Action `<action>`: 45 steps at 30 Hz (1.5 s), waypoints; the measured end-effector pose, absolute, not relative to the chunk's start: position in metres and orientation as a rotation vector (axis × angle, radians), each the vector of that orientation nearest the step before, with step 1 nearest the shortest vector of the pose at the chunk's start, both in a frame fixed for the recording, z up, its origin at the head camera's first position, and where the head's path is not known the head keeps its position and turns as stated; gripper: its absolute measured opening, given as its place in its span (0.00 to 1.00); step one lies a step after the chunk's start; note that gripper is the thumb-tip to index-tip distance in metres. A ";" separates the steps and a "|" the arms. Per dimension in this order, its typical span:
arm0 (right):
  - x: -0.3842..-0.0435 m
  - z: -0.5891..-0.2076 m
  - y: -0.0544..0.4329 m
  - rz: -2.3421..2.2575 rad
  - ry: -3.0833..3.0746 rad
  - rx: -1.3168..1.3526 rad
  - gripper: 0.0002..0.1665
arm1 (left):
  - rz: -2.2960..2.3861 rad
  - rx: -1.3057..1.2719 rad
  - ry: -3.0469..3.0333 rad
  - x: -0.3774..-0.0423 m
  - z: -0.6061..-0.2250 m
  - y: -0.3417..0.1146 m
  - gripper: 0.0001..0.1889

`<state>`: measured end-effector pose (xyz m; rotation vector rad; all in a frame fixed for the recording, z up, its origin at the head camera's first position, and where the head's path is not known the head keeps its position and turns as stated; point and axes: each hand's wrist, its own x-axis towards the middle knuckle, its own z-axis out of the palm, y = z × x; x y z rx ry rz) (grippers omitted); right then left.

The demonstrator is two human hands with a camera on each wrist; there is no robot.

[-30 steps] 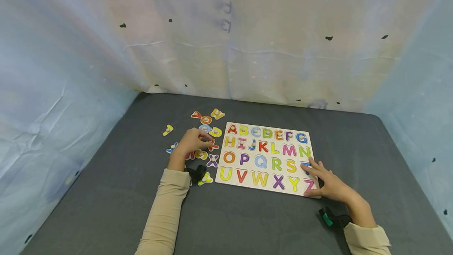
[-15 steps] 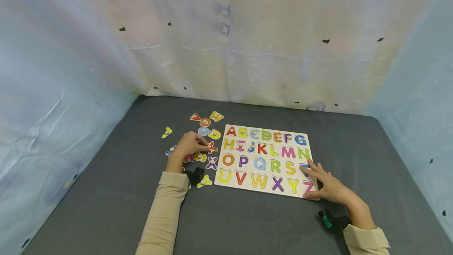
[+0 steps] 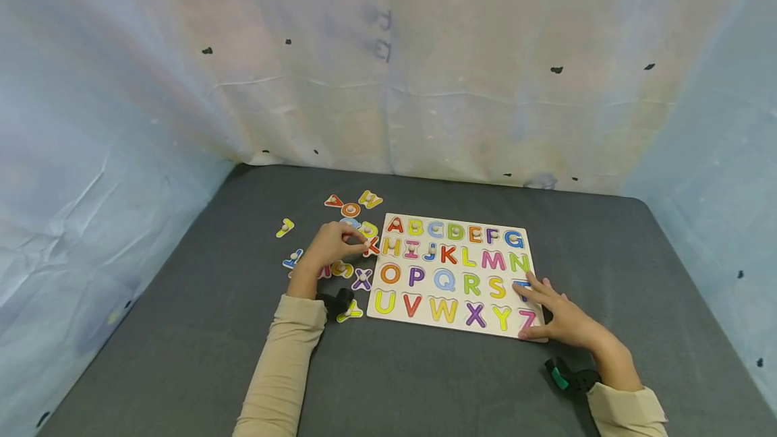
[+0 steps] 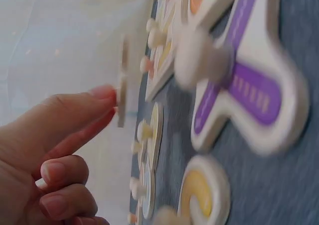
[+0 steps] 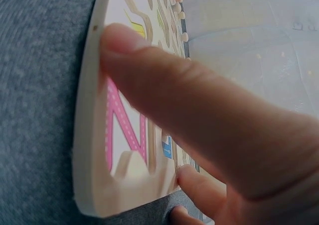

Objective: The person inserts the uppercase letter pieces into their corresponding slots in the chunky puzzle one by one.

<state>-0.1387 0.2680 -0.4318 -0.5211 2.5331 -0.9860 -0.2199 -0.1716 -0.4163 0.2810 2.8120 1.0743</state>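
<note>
My left hand [image 3: 330, 245] pinches a red letter piece [image 3: 372, 247], which looks like a K, between thumb and index finger. The left wrist view shows that piece [image 4: 124, 60] edge-on, raised off the table, its knob hidden by the fingertips. Just right of it lies the wooden alphabet puzzle board [image 3: 458, 275], whose first rows hold several knobbed letters. My right hand [image 3: 561, 312] rests on the board's right side with fingers spread; in the right wrist view the thumb [image 5: 164, 80] presses the board's edge beside the pink Z recess [image 5: 130, 128].
Loose knobbed letters lie left of the board, among them a purple X [image 3: 361, 280], an orange O [image 3: 350, 210], a yellow W [image 3: 370, 199], a red V [image 3: 333, 201] and a blue piece [image 3: 293, 259]. A draped sheet [image 3: 449, 86] walls the grey table [image 3: 425, 383].
My left hand has lifted the red letter piece and shifted it slightly right, toward the board. The right hand stays in place on the board.
</note>
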 end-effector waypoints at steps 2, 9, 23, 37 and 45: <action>-0.139 -0.431 0.267 -0.991 2.532 -0.520 0.54 | 1.093 0.319 2.812 -0.220 -0.415 -0.166 0.08; -0.141 -0.429 0.266 -0.988 2.530 -0.516 0.55 | 1.100 0.429 2.796 -0.222 -0.412 -0.138 0.08; -0.141 -0.429 0.268 -0.969 2.534 -0.505 0.54 | 1.134 0.534 2.759 -0.232 -0.408 -0.086 0.08; -0.138 -0.430 0.269 -0.974 2.537 -0.490 0.54 | 1.046 0.515 2.697 -0.242 -0.418 -0.042 0.08; -0.137 -0.430 0.268 -0.971 2.533 -0.478 0.54 | 0.934 0.424 2.698 -0.247 -0.422 -0.029 0.05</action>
